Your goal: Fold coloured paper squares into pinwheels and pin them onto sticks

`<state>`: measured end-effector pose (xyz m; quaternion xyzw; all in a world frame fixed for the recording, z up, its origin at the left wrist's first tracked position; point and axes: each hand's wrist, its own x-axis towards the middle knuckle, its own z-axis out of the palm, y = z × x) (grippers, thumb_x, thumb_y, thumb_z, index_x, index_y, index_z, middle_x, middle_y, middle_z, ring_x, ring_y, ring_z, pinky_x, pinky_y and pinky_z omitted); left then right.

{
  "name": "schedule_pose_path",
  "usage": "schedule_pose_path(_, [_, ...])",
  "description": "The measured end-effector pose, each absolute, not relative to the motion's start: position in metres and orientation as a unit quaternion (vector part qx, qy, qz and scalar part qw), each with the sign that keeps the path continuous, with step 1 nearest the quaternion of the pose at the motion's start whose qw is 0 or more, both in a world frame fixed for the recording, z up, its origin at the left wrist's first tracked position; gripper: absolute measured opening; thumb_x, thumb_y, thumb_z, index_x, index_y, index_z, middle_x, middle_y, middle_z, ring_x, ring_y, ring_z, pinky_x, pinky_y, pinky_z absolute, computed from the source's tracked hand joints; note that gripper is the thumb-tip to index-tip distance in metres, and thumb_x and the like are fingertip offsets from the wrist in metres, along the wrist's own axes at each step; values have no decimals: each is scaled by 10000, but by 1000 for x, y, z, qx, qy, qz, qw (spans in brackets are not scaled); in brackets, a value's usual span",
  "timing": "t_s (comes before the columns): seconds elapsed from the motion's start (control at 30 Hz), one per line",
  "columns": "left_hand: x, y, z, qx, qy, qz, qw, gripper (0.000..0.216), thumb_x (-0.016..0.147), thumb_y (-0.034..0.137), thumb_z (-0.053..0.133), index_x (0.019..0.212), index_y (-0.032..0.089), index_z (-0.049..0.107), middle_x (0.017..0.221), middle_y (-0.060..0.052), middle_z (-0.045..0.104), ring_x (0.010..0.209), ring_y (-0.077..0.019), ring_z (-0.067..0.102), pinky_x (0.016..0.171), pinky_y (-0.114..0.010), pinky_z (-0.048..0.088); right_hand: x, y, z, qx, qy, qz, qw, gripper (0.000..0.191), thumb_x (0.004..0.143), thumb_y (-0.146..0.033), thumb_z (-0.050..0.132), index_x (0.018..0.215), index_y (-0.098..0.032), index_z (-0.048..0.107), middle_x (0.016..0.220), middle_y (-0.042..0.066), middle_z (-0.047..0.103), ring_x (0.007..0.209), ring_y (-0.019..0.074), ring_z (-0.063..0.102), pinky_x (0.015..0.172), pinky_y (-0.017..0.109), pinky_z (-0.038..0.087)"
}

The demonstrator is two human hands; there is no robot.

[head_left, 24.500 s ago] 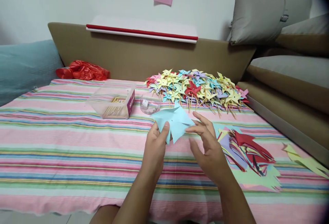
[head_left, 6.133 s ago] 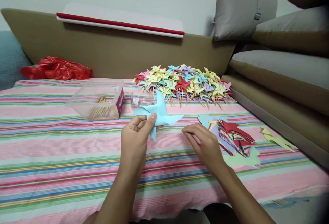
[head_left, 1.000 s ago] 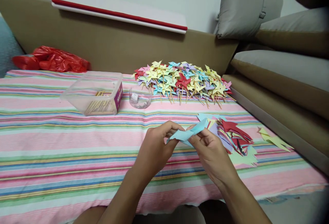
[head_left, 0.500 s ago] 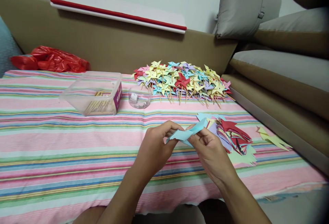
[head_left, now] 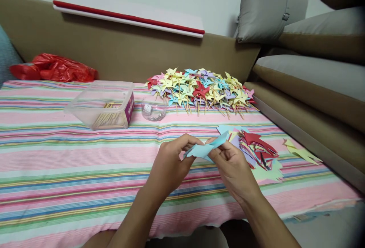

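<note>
Both my hands hold a light blue paper pinwheel (head_left: 205, 149) a little above the striped cloth (head_left: 71, 164). My left hand (head_left: 171, 164) is closed, pinching the pinwheel's left side with thumb and fingers. My right hand (head_left: 234, 166) is closed on its right side, fingers curled under the paper. Just right of my hands lies a stack of cut coloured paper pieces (head_left: 258, 149). Behind them a pile of finished paper pinwheels on sticks (head_left: 199, 88) is spread out.
A clear plastic box with wooden sticks (head_left: 102, 105) and a small clear cup (head_left: 154, 109) stand at the back left. A red plastic bag (head_left: 54, 67) lies by the brown backrest. A loose yellow-green paper piece (head_left: 302, 151) rests near the right edge, next to the cushions (head_left: 310, 73).
Over the last second my hands stay closed on the blue pinwheel, almost still. Six seconds ago only my left hand held it, higher up; my right hand was pinching near the cloth.
</note>
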<state>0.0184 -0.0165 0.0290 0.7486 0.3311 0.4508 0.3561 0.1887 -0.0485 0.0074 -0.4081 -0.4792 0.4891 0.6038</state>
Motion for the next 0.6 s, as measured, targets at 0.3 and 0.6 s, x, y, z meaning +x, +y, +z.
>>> schedule_pose_path(0.3, [14, -17, 31, 805, 290, 463, 234, 384, 786, -40, 543, 1026, 226, 678, 969, 10, 783, 861, -152, 722, 748, -231, 516, 191, -50, 10, -437, -546, 344, 627, 48, 896, -290, 737, 933, -265, 719, 902, 17, 675, 856, 179, 615, 739, 288, 503])
schedule_pose_path(0.6, [4, -23, 38, 829, 231, 480, 168, 500, 708, -77, 475, 1056, 222, 673, 1024, 5, 794, 962, -143, 747, 850, -208, 542, 191, -57, 20, -388, -657, 155, 627, 206, 914, -115, 678, 982, -307, 707, 932, 20, 666, 913, 200, 642, 784, 348, 516])
